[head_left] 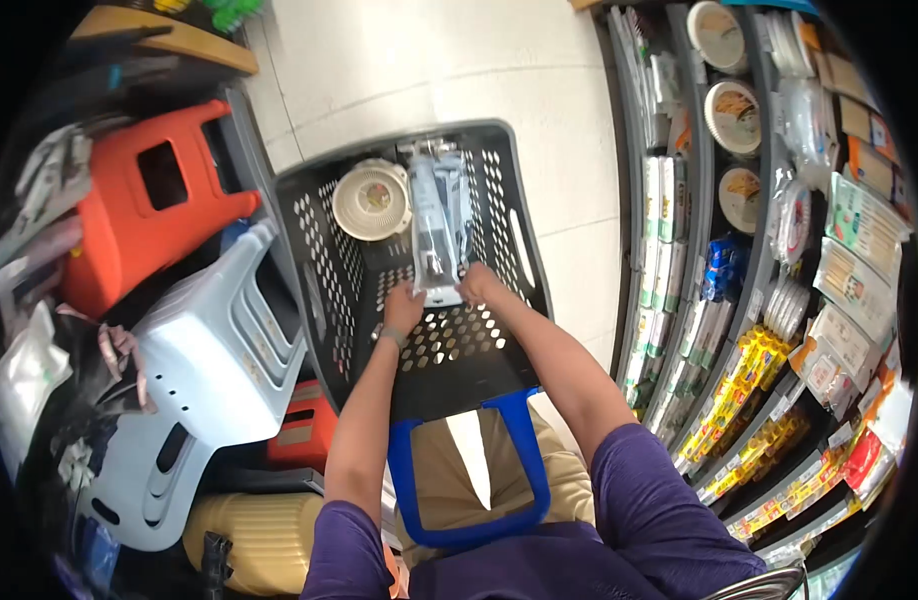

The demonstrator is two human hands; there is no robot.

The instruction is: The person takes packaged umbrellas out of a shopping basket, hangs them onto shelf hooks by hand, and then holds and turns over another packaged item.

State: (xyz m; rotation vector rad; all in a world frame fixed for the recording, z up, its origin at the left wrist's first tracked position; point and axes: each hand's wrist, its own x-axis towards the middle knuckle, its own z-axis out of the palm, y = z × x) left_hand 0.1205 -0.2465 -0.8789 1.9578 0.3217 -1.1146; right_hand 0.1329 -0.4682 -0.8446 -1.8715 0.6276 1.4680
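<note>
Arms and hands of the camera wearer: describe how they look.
Short purple sleeves leave both forearms bare. The left hand and right hand are ungloved. The left wrist wears what looks like a thin, pale band.

Your left hand (pixel 404 308) and right hand (pixel 478 286) on near end of clear plastic package (pixel 436 235), inside black perforated basket (pixel 447 385) with blue handle (pixel 541 460). Stack of round pale containers (pixel 372 200) beside package, your left side. Red stool (pixel 144 200) and pale blue stool (pixel 219 335) left of basket; stocked shelves (pixel 684 250) right, across tiled floor (pixel 579 240).
</note>
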